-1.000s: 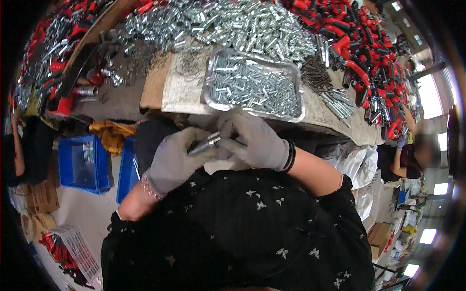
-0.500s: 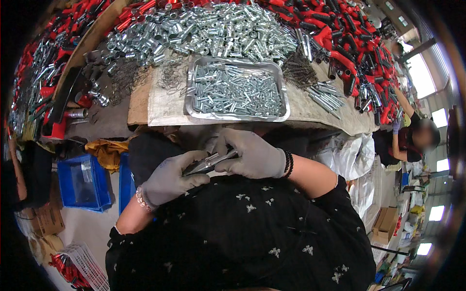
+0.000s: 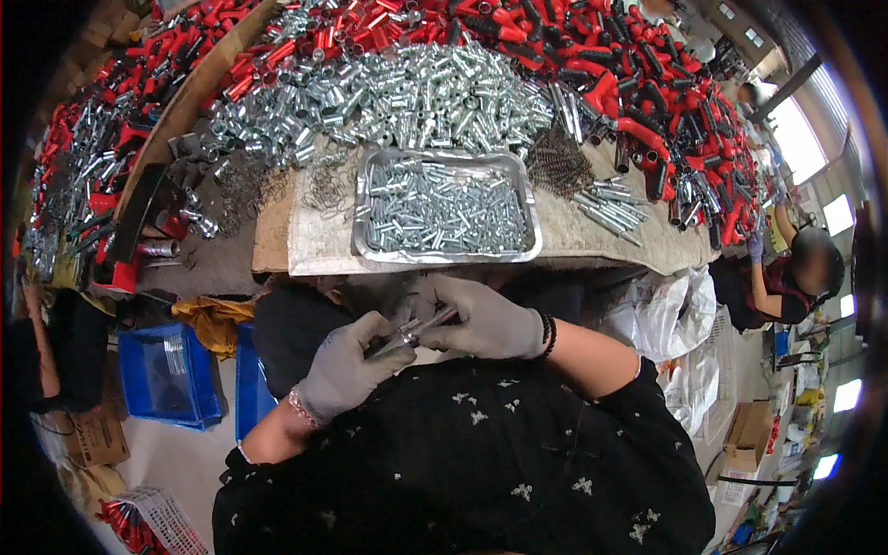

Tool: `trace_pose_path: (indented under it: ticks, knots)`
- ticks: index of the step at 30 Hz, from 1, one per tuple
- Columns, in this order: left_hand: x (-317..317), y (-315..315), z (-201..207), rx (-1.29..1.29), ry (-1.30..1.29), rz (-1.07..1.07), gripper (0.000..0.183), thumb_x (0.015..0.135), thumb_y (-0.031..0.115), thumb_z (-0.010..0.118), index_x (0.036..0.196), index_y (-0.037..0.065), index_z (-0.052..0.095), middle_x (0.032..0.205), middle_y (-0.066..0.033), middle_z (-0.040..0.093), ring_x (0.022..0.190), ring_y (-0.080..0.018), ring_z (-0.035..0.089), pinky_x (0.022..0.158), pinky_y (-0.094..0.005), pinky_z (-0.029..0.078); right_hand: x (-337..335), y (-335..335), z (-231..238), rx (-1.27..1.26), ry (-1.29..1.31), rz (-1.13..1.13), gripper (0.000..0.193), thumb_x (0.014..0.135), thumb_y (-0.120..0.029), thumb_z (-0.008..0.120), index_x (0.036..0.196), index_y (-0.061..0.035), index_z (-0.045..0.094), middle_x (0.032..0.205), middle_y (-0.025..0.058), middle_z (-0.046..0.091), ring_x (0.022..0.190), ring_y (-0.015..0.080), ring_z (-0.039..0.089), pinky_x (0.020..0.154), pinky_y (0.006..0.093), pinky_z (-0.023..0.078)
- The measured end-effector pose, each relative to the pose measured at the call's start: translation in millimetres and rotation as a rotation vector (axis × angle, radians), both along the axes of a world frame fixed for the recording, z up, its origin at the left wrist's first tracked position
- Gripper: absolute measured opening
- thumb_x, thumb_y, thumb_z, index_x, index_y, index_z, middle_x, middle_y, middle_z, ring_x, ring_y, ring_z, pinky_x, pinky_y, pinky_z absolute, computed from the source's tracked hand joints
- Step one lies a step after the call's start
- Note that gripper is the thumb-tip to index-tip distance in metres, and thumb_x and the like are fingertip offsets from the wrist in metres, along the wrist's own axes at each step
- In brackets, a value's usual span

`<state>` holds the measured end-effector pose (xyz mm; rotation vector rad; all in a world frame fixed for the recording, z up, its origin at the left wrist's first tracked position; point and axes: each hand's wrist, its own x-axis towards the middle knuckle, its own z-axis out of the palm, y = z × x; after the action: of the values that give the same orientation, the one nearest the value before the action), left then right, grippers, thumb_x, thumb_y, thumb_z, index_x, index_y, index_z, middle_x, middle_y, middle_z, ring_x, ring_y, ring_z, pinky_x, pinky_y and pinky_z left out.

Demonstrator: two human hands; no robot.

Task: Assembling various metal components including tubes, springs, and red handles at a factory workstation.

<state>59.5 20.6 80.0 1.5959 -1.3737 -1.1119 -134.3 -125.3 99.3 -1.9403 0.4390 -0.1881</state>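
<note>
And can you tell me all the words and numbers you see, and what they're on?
Pale panel at lower right: reddish print, too small to read.
Cardboard box at left: print, too blurred to read.
Metal pieces between left hand and right hand: no writing I can make out.

Metal parts (image 3: 400, 341) in 2 hands (image 3: 344, 368) (image 3: 486, 319)

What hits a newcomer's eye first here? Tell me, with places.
First, the broad heap of shiny silver metal tubes across the upper middle, then the curved red-and-black plastic-looking handles piled to its right. In front of the rectangular silver metal tray, the grey-gloved left hand and grey-gloved right hand hold silver metal parts.
</note>
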Motion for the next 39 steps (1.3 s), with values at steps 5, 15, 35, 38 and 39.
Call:
trace_pose_path:
  ticks: [5, 15, 35, 38, 39]
  knots:
    - [-4, 2, -1, 0.033, 0.083, 0.010, 0.036, 0.083, 0.030, 0.079, 0.096, 0.001, 0.062, 0.074, -0.0146, 0.065, 0.068, -0.0210, 0.065, 0.064, -0.0363, 0.049, -4, -3, 7, 0.049, -0.004, 0.032, 0.039, 0.080, -0.021, 0.077, 0.108, -0.0002, 0.060, 0.097, 0.0127, 0.065, 0.088, 0.0209, 0.065, 0.079, 0.0325, 0.051]
    - [7, 12, -19, -0.084, 0.501, -0.110, 0.045, 0.083, 0.015, 0.078, 0.121, 0.001, 0.059, 0.108, -0.0092, 0.067, 0.097, -0.0133, 0.063, 0.085, -0.0314, 0.052, -11, 2, 12, -0.037, 0.012, -0.066, 0.034, 0.077, -0.020, 0.079, 0.100, -0.0017, 0.062, 0.091, 0.0107, 0.067, 0.083, 0.0199, 0.066, 0.076, 0.0321, 0.052]
    - [-8, -2, -27, -0.080, -0.017, 0.020, 0.038, 0.087, 0.029, 0.073, 0.109, 0.000, 0.061, 0.096, -0.0199, 0.064, 0.090, -0.0374, 0.066, 0.076, -0.0411, 0.052, 0, 9, -4, -0.163, 0.003, -0.108, 0.032, 0.078, -0.019, 0.076, 0.104, -0.0030, 0.064, 0.091, 0.0140, 0.068, 0.084, 0.0279, 0.068, 0.076, 0.0361, 0.053]
    - [-6, -6, -24, -0.213, -0.120, 0.025, 0.039, 0.088, 0.027, 0.072, 0.113, 0.000, 0.061, 0.099, -0.0204, 0.064, 0.092, -0.0362, 0.067, 0.078, -0.0408, 0.052, 8, 11, -8, -0.268, -0.063, -0.137, 0.030, 0.077, -0.019, 0.075, 0.100, -0.0036, 0.064, 0.090, 0.0151, 0.067, 0.086, 0.0321, 0.067, 0.077, 0.0388, 0.052]
    - [-5, -5, -20, -0.218, -0.121, 0.026, 0.039, 0.088, 0.027, 0.072, 0.113, 0.000, 0.061, 0.099, -0.0204, 0.064, 0.092, -0.0362, 0.067, 0.078, -0.0408, 0.052, 10, 11, -2, -0.232, -0.043, -0.124, 0.029, 0.077, -0.020, 0.075, 0.099, -0.0033, 0.064, 0.090, 0.0151, 0.067, 0.085, 0.0320, 0.067, 0.076, 0.0387, 0.052]
